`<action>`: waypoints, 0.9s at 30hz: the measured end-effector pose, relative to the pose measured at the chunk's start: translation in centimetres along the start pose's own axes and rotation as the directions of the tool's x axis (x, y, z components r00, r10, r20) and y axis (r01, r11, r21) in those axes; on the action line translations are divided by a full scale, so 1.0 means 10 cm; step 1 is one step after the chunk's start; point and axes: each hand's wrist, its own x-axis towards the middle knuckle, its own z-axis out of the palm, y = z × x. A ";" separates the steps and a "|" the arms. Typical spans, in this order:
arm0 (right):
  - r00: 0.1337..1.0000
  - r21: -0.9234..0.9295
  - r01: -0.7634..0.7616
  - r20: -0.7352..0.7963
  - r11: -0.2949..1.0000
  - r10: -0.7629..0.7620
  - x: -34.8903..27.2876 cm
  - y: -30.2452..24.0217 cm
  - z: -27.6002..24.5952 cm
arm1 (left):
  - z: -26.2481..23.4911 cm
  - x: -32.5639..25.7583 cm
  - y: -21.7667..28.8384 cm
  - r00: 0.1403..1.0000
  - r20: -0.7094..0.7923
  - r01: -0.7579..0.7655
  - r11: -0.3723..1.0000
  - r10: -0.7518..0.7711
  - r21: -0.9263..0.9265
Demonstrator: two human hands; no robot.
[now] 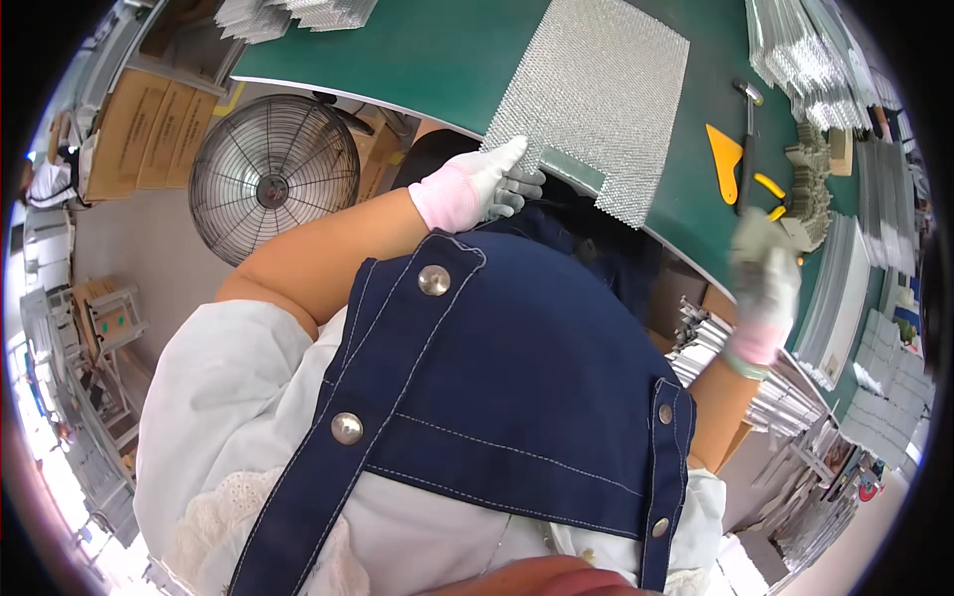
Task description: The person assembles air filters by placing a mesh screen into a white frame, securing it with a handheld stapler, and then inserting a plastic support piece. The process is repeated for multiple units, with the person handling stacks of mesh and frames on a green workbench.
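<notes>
A silver honeycomb-textured sheet [596, 89] lies on the green table, its near edge reaching past the table edge, with a rectangular notch cut into that edge. My left hand [487, 184], in a white and grey glove with a pink cuff, grips the sheet's near left corner, thumb on top and fingers below. At the table's right side is my right hand [765, 273], gloved too and smeared by motion; its fingers cannot be made out. Just beyond it lies a yellow-handled tool [768, 186], partly hidden. A yellow triangular scraper [725, 164] and a black-handled hammer [747, 129] lie close by.
Stacks of silver strips [805, 60] and a bundle of grey-beige honeycomb pieces [810, 189] line the right side of the green table [417, 60]. A round floor fan [273, 179] stands left of the table, before cardboard boxes [149, 134]. More strips [696, 348] sit below on the right.
</notes>
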 end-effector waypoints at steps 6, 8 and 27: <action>0.670 0.333 -0.729 0.524 0.598 0.526 -0.52 1.24 1.06 | -0.02 0.03 -0.14 0.991 0.050 -0.115 0.982 0.124 -0.151; 0.715 0.386 -0.694 0.464 0.608 0.523 -0.51 1.29 1.22 | -0.05 0.07 -0.18 0.988 0.045 -0.138 0.970 0.150 -0.200; 0.751 0.194 -0.621 0.425 0.760 0.506 -0.39 1.25 1.49 | -0.17 0.28 -0.33 0.953 0.128 -0.224 0.923 0.274 -0.313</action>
